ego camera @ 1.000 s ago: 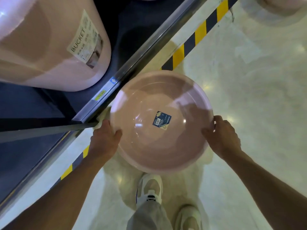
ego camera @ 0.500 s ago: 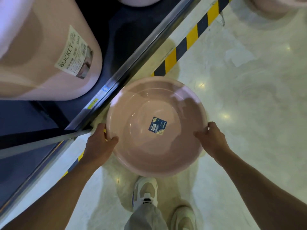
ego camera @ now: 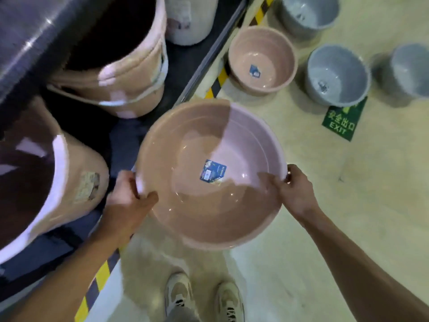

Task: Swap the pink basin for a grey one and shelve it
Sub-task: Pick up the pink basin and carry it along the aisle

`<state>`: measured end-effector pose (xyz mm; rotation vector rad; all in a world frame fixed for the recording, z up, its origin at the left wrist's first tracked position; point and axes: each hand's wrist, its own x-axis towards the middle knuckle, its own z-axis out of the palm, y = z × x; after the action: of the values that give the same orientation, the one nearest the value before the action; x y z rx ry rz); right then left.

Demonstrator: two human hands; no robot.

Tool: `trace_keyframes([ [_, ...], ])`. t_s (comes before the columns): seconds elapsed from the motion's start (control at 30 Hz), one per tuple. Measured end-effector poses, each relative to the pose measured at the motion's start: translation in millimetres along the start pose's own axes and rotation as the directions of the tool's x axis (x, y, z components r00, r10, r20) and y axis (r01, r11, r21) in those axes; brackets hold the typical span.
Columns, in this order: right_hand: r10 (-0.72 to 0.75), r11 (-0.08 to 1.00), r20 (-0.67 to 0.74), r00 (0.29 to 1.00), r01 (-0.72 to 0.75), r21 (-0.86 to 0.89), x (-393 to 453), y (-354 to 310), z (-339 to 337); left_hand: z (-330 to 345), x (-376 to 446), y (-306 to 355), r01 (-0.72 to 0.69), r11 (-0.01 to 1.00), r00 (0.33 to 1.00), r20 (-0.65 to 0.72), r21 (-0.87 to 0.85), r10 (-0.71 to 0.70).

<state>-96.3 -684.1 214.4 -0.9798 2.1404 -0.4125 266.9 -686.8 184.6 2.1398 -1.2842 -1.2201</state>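
**Inspector:** Pink basin (ego camera: pixel 212 175), head view: held level above the floor (ego camera: pixel 348 205), just beside the shelf edge (ego camera: pixel 204 59). Left hand (ego camera: pixel 130 203) has its fingers closed on the near-left rim, thumb inside; right hand (ego camera: pixel 296 194) is clamped on the right rim.

**Clerk:** Step in hand?

**Inspector:** Removal of the pink one, I judge. Grey basins (ego camera: pixel 337 74) stand on the floor ahead, near another pink basin (ego camera: pixel 262 60) and the exit sign (ego camera: pixel 343 120). Next move calls for setting this down among them, then lifting a grey one.

**Clerk:** Changes from half a second ago?

**Inspector:** View has lifted; the floor basins were out of frame then. Grip unchanged. Pink buckets (ego camera: pixel 111 73) now blurred.
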Motion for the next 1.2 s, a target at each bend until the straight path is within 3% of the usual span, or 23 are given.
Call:
trace_keyframes([
  [0.27,0.07,0.985,-0.153,0.986,-0.044,0.167,53,-31,-145,18,33,197,-0.181,0.983,0.971,0.163,0.023,0.175],
  [0.53,0.082,0.982,-0.196,0.977,-0.045,0.184,158,-47,-237,85,96,339,-0.119,0.992,0.975,0.195,0.03,0.111],
  [0.77,0.079,0.978,-0.094,0.992,-0.059,0.202,261,-66,-257,137,180,395,-0.047,0.999,0.983,0.176,0.022,0.042],
  [0.93,0.139,0.955,0.052,0.989,-0.148,0.255,347,-79,-233,165,269,410,0.022,0.997,0.97,0.24,0.068,-0.037],
  [1.2,0.121,0.96,0.212,0.97,-0.168,0.223,478,-93,-187,215,392,406,0.147,0.971,0.956,0.226,0.19,-0.188],
])
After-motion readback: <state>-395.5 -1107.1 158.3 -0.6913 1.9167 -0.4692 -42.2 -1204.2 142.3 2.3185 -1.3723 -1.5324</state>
